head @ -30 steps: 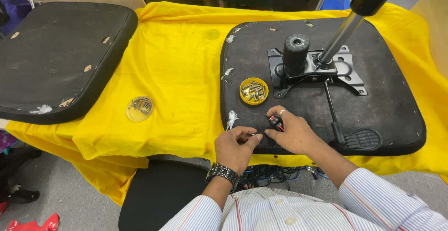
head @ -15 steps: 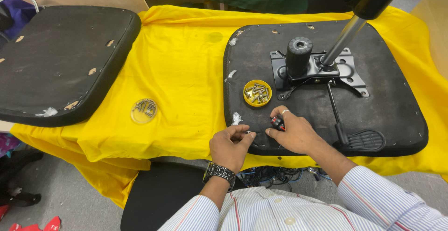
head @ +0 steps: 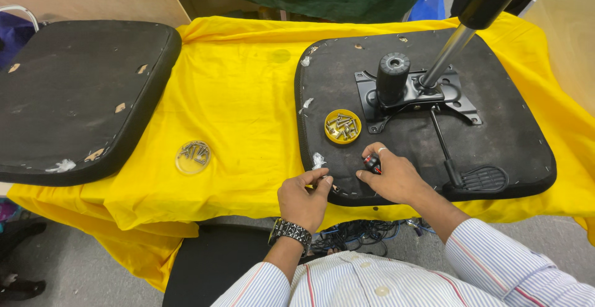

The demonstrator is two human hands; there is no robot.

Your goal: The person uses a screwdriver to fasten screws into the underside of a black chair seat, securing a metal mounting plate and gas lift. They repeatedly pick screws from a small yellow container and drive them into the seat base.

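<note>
Both hands at the seat base's near edge

The right hand has its fingers closed on a small red-black tool; the left hand pinches something tiny on the seat base, beside the yellow screw dish.

The seat base is matt black rough fabric carrying a black painted metal bracket and polished metal rod, all on smooth yellow cloth, beside a glossy yellow plastic lid of metal screws.
</note>
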